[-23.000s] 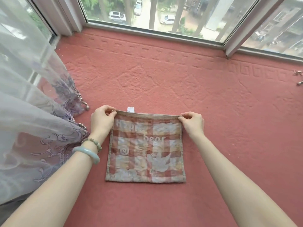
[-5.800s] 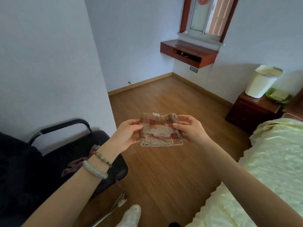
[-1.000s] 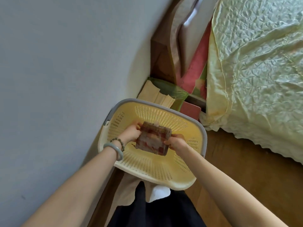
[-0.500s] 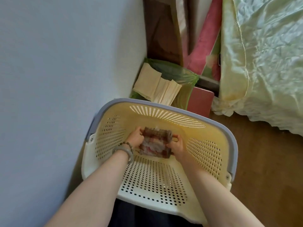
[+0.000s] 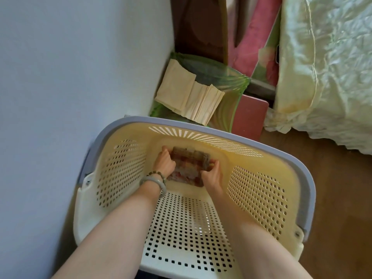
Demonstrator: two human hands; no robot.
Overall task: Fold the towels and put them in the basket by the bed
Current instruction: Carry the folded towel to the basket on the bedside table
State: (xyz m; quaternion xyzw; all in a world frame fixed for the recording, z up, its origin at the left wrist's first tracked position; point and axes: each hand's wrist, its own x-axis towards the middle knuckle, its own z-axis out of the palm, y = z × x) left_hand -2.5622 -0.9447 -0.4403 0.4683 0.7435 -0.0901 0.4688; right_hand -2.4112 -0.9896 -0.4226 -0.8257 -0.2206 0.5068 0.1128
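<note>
Between both hands [image 5: 164,164] [image 5: 211,176], towel [image 5: 189,166] inside basket [image 5: 259,194]

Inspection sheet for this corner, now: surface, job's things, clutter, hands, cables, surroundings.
Surface: wooden floor at right; what the basket stands on is hidden.
Job's things: folded checked towel low inside the yellow basket.
Clutter: beige folded sheets on a green plastic tray.
Hands: left hand and right hand each grip a side of the towel.
Cables: nothing seen.
Surroundings: pale wall left, bed right.
</note>
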